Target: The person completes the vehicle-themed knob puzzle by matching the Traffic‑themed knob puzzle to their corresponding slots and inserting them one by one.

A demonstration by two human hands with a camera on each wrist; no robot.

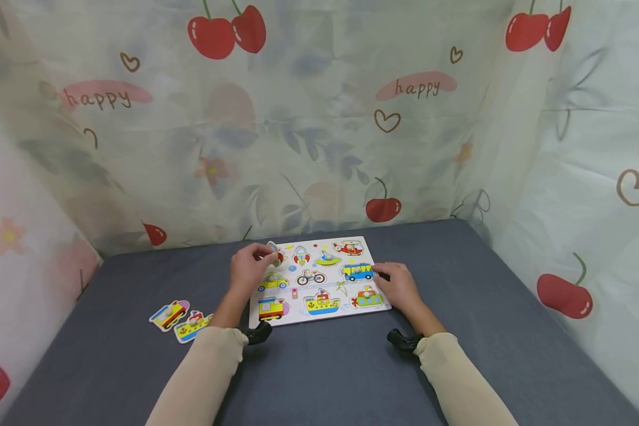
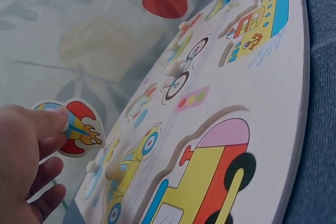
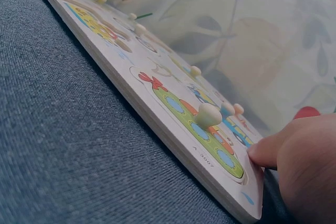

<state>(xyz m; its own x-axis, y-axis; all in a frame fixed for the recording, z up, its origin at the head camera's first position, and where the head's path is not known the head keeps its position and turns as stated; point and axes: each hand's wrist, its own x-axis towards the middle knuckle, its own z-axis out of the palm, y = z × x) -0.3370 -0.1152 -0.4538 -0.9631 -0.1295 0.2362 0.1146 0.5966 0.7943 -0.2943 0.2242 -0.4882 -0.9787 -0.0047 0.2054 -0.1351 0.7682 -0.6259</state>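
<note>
A wooden puzzle board (image 1: 293, 293) with vehicle pictures lies on the table. My left hand (image 1: 248, 269) pinches a rocket puzzle piece (image 2: 81, 139) between thumb and finger, raised above the board's far left corner. In the left wrist view its other fingers are loosely bent. My right hand (image 1: 399, 287) touches the board's right edge beside the bus piece (image 1: 357, 272); some of its fingers are hidden in the right wrist view. Recesses with printed pictures show at the train (image 2: 210, 166), boat (image 2: 260, 30) and rocket (image 1: 300, 256). The submarine piece (image 3: 191, 121) sits in its place with a knob.
A loose train piece (image 1: 169, 315) and a loose boat piece (image 1: 191, 327) lie left of the board on the dark grey cloth (image 1: 319, 373). A cherry-patterned curtain (image 1: 309, 148) stands behind the table and along both sides.
</note>
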